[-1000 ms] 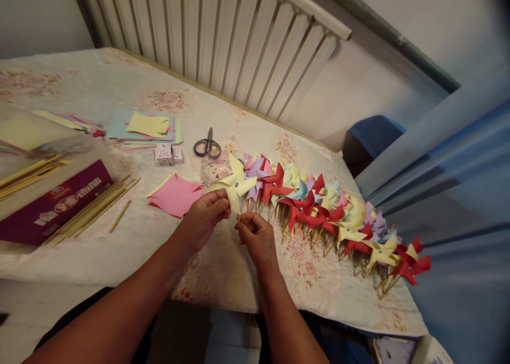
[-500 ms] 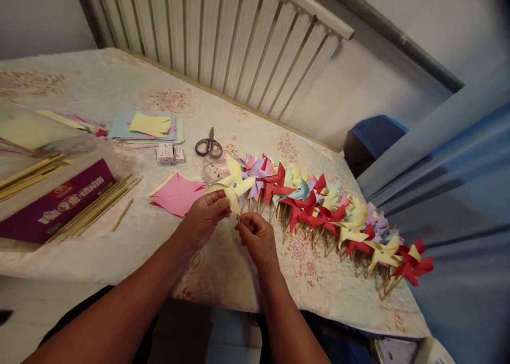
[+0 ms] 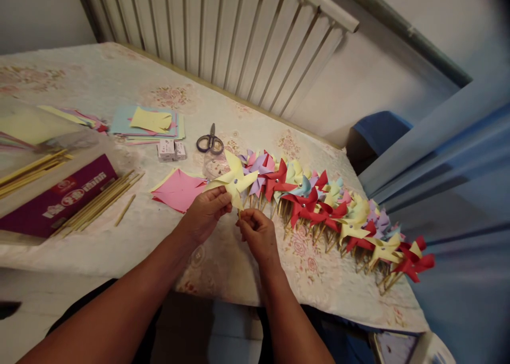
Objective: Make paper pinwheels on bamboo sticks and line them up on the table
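A pale yellow paper pinwheel (image 3: 236,180) with a pin at its centre is held up in front of me. My left hand (image 3: 207,209) pinches its left lower blade between thumb and fingers. Just below the blades, my right hand (image 3: 258,233) is closed round the pinwheel's thin wooden stick (image 3: 239,213), most of which its fingers hide. Right beside the hands lie finished pinwheels (image 3: 303,204) in red, yellow, purple and blue, in a long row. To the left of my left hand are pink paper squares (image 3: 180,189) with cuts in them.
Scissors (image 3: 210,143), small white boxes (image 3: 171,150) and a stack of coloured paper (image 3: 119,120) lie towards the back. On the left, wooden sticks (image 3: 95,204) lie by a purple box (image 3: 59,196). A radiator (image 3: 207,34) stands behind the table; a blue curtain (image 3: 450,194) hangs at right.
The view has shifted slightly. Both hands keep the same grip on the yellow pinwheel, which stays in nearly the same place.
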{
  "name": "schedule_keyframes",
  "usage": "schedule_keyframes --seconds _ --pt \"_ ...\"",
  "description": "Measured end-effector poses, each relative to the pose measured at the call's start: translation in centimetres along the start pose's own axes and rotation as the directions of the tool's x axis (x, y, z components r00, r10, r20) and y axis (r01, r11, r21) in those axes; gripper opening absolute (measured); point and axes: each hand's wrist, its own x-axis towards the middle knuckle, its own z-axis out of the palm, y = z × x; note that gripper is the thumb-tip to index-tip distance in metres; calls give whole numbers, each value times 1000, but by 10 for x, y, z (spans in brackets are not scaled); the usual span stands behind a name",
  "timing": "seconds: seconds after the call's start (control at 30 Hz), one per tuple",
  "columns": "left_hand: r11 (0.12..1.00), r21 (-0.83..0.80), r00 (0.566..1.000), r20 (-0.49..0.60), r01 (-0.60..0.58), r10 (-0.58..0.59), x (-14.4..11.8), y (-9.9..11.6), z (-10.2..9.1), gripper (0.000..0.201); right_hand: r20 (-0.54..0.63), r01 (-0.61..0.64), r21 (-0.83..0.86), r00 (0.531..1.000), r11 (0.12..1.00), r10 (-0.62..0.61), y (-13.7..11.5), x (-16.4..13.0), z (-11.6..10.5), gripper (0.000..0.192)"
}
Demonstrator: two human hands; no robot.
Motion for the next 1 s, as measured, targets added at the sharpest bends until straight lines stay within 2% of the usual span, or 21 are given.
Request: schedule_keyframes --seconds 0.2,0.33,0.4,0.53,0.67,1.0 --pt "1000 22 999 46 -6 5 0 0 0 21 -12 2 7 1000 1000 -2 -4 -1 -1 16" --pt "991 134 996 92 1 -13 -1 -7 -1 31 -26 13 3 1000 1000 -13 -3 0 -2 16" --pt "979 203 995 98 -16 -4 -2 -11 -1 30 -37 24 -4 999 1000 -24 -2 0 -3 15" --pt "947 317 997 76 -52 29 -6 -13 4 20 -63 48 -23 997 999 -49 0 0 -3 14" --pt "918 393 998 41 -52 40 -8 -13 8 21 -55 45 -28 997 999 -47 -1 0 -2 14" --pt "898 437 999 2 -38 41 -9 -13 13 25 -43 37 24 998 999 -36 -1 -2 4 13"
